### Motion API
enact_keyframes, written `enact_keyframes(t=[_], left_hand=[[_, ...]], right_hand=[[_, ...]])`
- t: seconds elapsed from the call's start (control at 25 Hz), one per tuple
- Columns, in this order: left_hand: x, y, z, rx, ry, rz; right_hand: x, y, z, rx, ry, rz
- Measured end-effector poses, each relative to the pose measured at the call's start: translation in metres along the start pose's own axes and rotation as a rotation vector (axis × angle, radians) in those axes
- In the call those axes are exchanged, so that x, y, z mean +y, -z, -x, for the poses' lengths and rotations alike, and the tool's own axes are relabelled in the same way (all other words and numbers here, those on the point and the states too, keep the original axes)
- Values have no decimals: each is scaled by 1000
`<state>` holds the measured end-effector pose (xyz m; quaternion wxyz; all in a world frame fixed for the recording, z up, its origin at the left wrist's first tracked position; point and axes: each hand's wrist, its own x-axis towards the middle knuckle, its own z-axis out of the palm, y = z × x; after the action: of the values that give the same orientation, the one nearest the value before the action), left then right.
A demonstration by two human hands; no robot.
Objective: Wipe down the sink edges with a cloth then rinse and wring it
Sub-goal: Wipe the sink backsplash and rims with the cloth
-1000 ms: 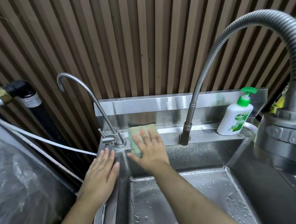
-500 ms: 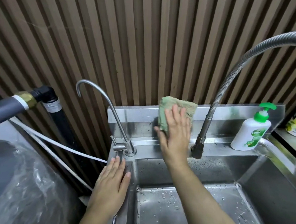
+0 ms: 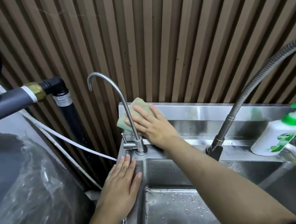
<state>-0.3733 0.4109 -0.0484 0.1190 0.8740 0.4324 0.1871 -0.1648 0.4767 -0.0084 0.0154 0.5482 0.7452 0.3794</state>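
right hand (image 3: pixel 151 127) is flat, fingers straight and spread a bit, pressing the green cloth (image 3: pixel 140 104) against the upright back panel of the steel sink (image 3: pixel 204 112), at its top left corner. no curl round the cloth, just palm and fingers pushing on it. the cloth sits under the fingers and pokes out past the fingertips, up and to the left, over the panel's top edge.

the thin gooseneck tap (image 3: pixel 140 145) stands just in front of that hand; its neck crosses over the fingers and cloth in view.

left hand (image 3: pixel 122 183) lies flat on the sink's left rim, fingers straight and close together, holding nothing. its fingertips stop just short of the tap's base.

right of the right hand, on the back ledge: the flexible hose tap (image 3: pixel 224 130), then a white soap bottle (image 3: pixel 278 135) with a green pump, well apart from the hand.

water drops in the basin below the right forearm. left of the left hand: a black pipe (image 3: pixel 70 116), a white hose (image 3: pixel 68 140) and clear plastic sheeting (image 3: pixel 27 186). brown slatted wall (image 3: pixel 157 42) behind.
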Motion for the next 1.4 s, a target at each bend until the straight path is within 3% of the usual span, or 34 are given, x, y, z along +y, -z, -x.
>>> enact_keyframes(t=[0.16, 0.2, 0.36, 0.48, 0.68, 0.88, 0.96, 1.0, 1.12, 1.28, 1.4], left_hand=[[-3, 2, 2, -44, -6, -8], [-2, 4, 2, -92, -3, -30], [-1, 0, 3, -9, -1, -26], [-1, 2, 1, -33, 30, -19], [2, 5, 3, -58, 32, -22], [-3, 4, 3, -50, 42, -4], [-4, 3, 3, -52, 24, 3], [-4, 2, 3, -45, 13, 7], [-5, 1, 4, -36, 13, 16], [-6, 0, 2, -18, 17, 44], [-6, -2, 1, -15, 19, 51]], right_hand=[[24, -7, 54, 47, -136, -20], [22, -4, 45, 35, -105, -24], [8, 12, -21, 25, 205, 38], [17, 10, 5, -146, 321, 93], [24, 6, 80, -198, 132, -14], [-13, 7, 8, -289, 275, 53], [-14, 4, 12, -297, 245, 98], [-11, 0, 26, -266, 141, 72], [-20, -4, 70, -127, -470, -115], [1, 5, 60, -113, -1064, -460], [26, 14, 48, 119, -1580, -690]])
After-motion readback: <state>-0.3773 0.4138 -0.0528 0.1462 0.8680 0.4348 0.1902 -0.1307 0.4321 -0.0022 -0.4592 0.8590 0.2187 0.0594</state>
